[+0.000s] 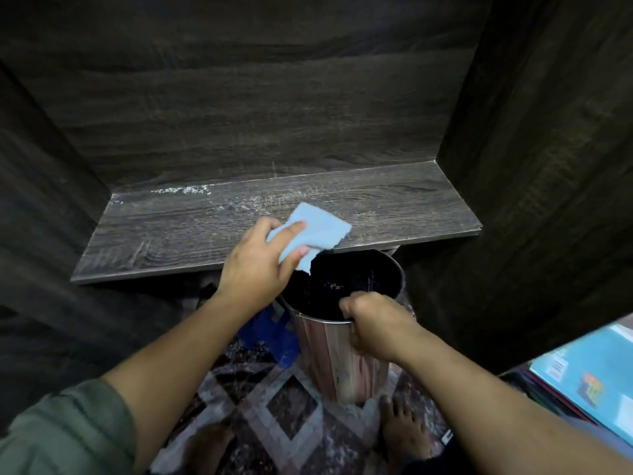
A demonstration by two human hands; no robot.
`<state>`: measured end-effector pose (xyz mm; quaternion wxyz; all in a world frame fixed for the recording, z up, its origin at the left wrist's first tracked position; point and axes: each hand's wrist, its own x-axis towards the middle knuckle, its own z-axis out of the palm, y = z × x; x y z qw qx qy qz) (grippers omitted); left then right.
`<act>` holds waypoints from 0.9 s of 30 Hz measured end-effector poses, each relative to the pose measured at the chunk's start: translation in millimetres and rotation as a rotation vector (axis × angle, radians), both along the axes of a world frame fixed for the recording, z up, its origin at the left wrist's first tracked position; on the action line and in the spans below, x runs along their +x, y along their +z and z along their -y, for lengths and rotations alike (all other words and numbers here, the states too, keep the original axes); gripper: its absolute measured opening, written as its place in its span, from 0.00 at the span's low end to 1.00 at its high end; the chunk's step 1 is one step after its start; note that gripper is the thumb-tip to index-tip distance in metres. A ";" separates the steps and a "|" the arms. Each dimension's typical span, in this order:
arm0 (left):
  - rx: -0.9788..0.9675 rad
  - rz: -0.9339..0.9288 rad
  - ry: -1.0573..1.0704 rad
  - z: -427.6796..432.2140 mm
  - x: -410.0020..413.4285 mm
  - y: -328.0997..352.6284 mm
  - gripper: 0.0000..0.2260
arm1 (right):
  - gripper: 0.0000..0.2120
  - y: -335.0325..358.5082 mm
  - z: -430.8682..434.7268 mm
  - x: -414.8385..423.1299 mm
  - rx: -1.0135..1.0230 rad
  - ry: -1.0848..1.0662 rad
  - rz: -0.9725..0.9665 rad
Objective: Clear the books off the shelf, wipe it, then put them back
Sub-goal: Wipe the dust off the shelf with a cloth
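— Nearest the lens, what do you see?
— Two bare forearms reaching forward, a green sleeve [58, 430] on the left one, and bare feet on a patterned floor [274, 399] below.
— And the hands?
— They are apart. The left hand [255, 265] pinches a light blue cloth [313, 233], thumb on top and fingers curled underneath, at the front edge of the shelf [171, 234]. One corner of the cloth hangs over the mouth of a metal bin [339, 354].
— Who holds the bin?
— The right hand [371, 325] grips its near rim, fingers curled over the edge. The bin stands just under the shelf's front edge, its inside dark with a few pale specks showing.
— Is the shelf clean?
— Not wholly. The dark wood-grain board carries white dust along its back edge, thickest towards the left, with fainter smears near the middle. No book stands on it.
— Where are the books, then?
— Off to the lower right: a stack of books [589, 378] with a turquoise cover on top lies well apart from the shelf.
— Anything else?
— Something blue [270, 337] sits on the floor left of the bin; I cannot tell what it is.
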<state>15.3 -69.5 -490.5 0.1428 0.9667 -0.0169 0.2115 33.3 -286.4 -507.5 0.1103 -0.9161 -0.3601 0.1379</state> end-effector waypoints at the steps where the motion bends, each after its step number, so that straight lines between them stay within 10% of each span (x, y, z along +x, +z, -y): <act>1: 0.002 0.030 0.010 -0.2 -0.7 1.4 0.22 | 0.13 -0.6 -1.4 0.3 0.001 -0.004 -0.005; 5: 0.032 -0.226 0.011 -1.4 -7.7 -2.3 0.21 | 0.13 -1.3 -6.6 2.1 -0.003 0.007 -0.019; 17: -0.137 0.129 0.670 -127.8 11.6 16.5 0.24 | 0.18 -3.9 -20.0 0.5 -0.036 0.029 -0.006; 27: 0.355 -0.151 0.963 -214.3 29.5 5.8 0.26 | 0.18 -9.2 -34.7 2.5 -0.048 0.026 -0.045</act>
